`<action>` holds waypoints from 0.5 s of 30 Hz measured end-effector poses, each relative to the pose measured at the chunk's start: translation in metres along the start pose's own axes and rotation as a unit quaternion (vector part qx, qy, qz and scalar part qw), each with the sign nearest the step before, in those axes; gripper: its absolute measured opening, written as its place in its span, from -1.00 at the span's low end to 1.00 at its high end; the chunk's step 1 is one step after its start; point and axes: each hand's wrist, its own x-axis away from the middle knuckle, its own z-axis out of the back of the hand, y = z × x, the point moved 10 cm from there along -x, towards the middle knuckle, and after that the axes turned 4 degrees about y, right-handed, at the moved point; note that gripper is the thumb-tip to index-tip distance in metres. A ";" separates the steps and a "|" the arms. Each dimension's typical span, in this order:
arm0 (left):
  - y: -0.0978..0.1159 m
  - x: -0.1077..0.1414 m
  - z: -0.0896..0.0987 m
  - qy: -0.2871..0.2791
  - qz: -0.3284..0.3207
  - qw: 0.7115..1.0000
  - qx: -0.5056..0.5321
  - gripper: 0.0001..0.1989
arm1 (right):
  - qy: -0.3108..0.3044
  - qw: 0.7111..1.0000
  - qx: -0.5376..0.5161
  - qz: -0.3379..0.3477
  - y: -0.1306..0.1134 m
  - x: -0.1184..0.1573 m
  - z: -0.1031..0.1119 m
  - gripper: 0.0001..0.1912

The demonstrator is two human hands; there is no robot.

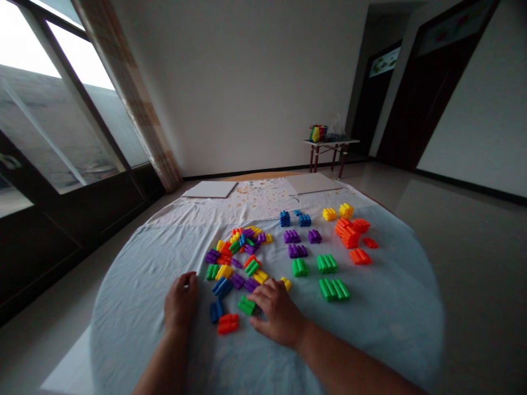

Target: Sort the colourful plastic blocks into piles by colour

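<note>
My right hand (280, 314) reaches over a green block (246, 305), with its fingertips on the block's right end and the thumb below. My left hand (181, 300) rests on the cloth left of the pile, fingers loosely curled, with nothing seen in it. Between the hands lie a red block (228, 323) and a blue block (216, 311). Just beyond is a loose pile of mixed ribbed plastic blocks (236, 247) in several colours. A yellow block (286, 283) is partly hidden behind my right hand.
Colour groups stand at the right: green blocks (334, 289), purple blocks (297, 250), blue blocks (285, 218), orange-red blocks (348, 233) and yellow blocks (346, 210). Two flat boards (211, 189) (313, 182) lie at the far edge of the cloth-covered round table (135, 307). A small table (331, 142) stands behind.
</note>
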 end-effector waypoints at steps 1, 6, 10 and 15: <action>0.001 0.000 -0.002 -0.010 -0.006 1.000 -0.007 -0.60 | -0.008 1.000 0.009 0.006 -0.002 -0.001 -0.004 -0.61; 0.001 -0.003 -0.007 -0.037 -0.019 0.999 -0.030 -0.57 | -0.017 0.999 0.045 0.022 -0.010 -0.002 -0.003 -0.65; 0.000 -0.004 -0.008 -0.046 -0.018 0.998 -0.034 -0.57 | -0.011 0.998 0.060 0.011 -0.012 0.003 0.007 -0.59; 0.002 -0.002 -0.005 -0.049 -0.014 0.998 -0.038 -0.58 | -0.044 0.996 0.075 0.002 -0.008 0.007 0.000 -0.65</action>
